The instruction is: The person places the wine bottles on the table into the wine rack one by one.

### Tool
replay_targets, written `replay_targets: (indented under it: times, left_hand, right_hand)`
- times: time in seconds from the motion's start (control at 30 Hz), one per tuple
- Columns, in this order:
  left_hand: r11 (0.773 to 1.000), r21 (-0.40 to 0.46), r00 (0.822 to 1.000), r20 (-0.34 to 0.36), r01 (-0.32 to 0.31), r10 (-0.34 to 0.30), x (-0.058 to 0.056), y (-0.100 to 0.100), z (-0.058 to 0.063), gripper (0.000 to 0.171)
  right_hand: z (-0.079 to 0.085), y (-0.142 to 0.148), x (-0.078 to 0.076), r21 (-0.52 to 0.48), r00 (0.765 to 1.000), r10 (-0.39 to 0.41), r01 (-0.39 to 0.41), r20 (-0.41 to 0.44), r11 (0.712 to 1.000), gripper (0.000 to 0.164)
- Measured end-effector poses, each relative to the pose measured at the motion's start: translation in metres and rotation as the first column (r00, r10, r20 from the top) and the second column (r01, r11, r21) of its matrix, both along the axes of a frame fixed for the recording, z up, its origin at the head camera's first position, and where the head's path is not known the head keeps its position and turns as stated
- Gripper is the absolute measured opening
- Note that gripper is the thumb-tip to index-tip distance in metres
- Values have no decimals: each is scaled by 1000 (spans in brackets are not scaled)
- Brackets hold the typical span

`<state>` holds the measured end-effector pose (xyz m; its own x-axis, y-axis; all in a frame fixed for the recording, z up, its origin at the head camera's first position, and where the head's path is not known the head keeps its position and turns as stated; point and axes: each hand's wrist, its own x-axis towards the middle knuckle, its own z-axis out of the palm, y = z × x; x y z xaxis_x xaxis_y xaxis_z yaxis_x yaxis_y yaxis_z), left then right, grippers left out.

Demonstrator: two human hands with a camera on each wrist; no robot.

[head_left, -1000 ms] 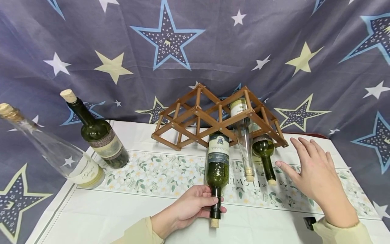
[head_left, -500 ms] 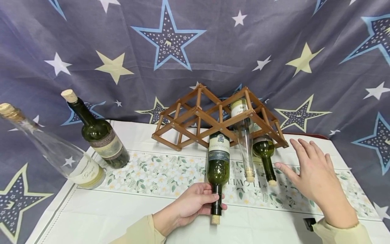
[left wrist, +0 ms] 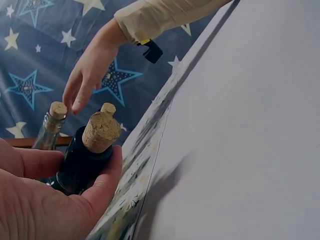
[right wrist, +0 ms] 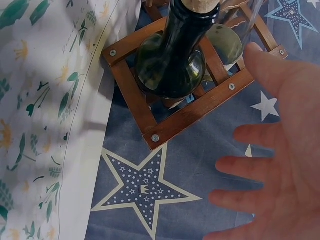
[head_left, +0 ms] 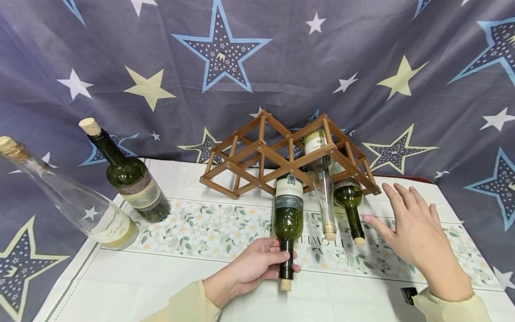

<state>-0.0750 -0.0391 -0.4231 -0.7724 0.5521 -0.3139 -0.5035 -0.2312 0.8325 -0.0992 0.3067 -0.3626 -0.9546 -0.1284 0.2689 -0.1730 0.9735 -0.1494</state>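
Observation:
My left hand (head_left: 257, 267) grips the neck of a green wine bottle (head_left: 288, 219), thumb on top and fingers beneath. Its cork (left wrist: 101, 132) points toward me, and its base end is inside a lower slot of the wooden wine rack (head_left: 259, 145). My right hand (head_left: 416, 230) is held with fingers spread beside the rack's right end, touching nothing. Closest to it is a dark green bottle (head_left: 349, 201) lying in the rack's right slot, neck outward. Between these two bottles, a clear bottle (head_left: 322, 188) lies in a higher slot, also cork outward.
At the left of the table stand a clear corked bottle (head_left: 114, 226) and a dark green corked bottle (head_left: 141, 192). A floral runner (head_left: 201, 228) crosses the white tablecloth (head_left: 132, 281). A star-patterned curtain (head_left: 281, 67) hangs right behind the rack.
The left hand and the green wine bottle have slid a little farther away, deeper into the rack. The right hand has stayed nearly still.

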Motion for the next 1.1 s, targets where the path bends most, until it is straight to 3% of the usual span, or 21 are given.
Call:
replay_targets:
  times: [1.1]
  left_hand:
    - [1000, -15, 1000, -10, -9, 9, -15, 4, 3, 44]
  right_hand:
    - [0, -2, 0, 18, 999, -3, 2, 49, 1000, 92]
